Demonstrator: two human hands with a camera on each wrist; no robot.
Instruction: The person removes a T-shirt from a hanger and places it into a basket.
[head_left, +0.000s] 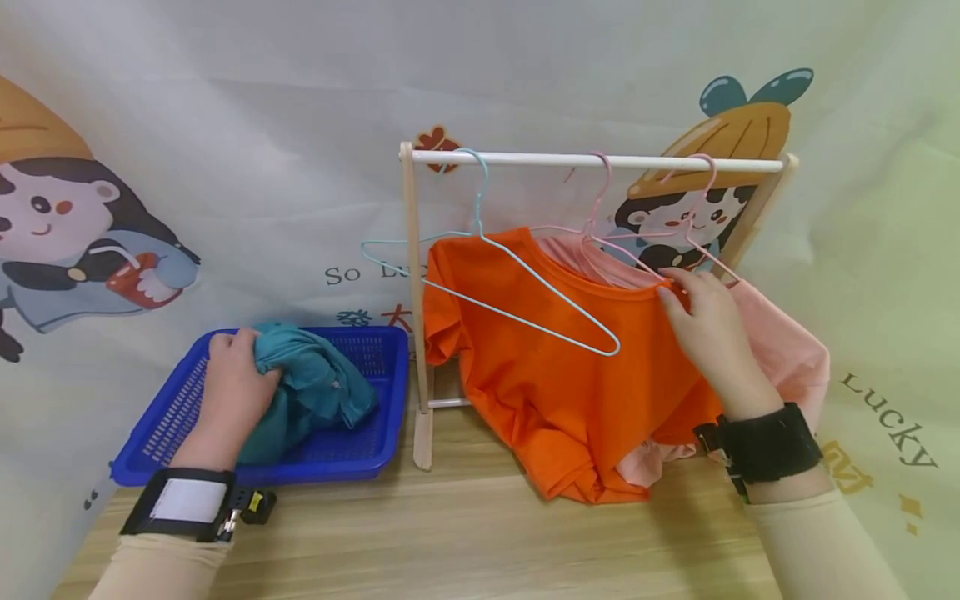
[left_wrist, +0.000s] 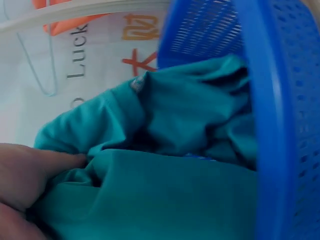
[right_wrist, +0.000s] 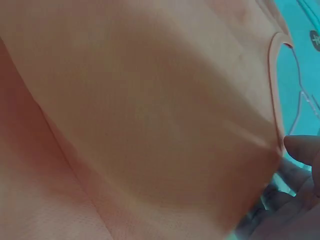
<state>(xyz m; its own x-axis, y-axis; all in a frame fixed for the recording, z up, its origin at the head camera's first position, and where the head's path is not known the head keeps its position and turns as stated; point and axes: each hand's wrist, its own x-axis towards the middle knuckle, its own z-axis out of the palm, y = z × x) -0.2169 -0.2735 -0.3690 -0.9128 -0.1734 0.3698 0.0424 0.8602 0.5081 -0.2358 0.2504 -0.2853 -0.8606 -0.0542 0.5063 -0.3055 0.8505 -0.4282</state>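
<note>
In the head view my left hand (head_left: 236,387) grips a bunched teal garment (head_left: 311,375) that lies in the blue basket (head_left: 401,375). The left wrist view shows folds of the teal cloth (left_wrist: 175,195) around the thumb. My right hand (head_left: 705,329) pinches the neckline of an orange shirt (head_left: 562,375) near its right shoulder. That shirt hangs from a pink hanger (head_left: 596,212), its lower part bunched near the tabletop. In the right wrist view the thumb (right_wrist: 302,149) presses on the collar edge, while the other fingers are partly hidden behind the cloth.
A small rack with a white rail (head_left: 540,158) and wooden posts stands on the wooden table (head_left: 450,533). On it hang a bare light-blue hanger (head_left: 540,296) in front of the orange shirt and, at the right, a pink shirt (head_left: 787,342) on another pink hanger (head_left: 701,208). A printed cloth backdrop stands behind.
</note>
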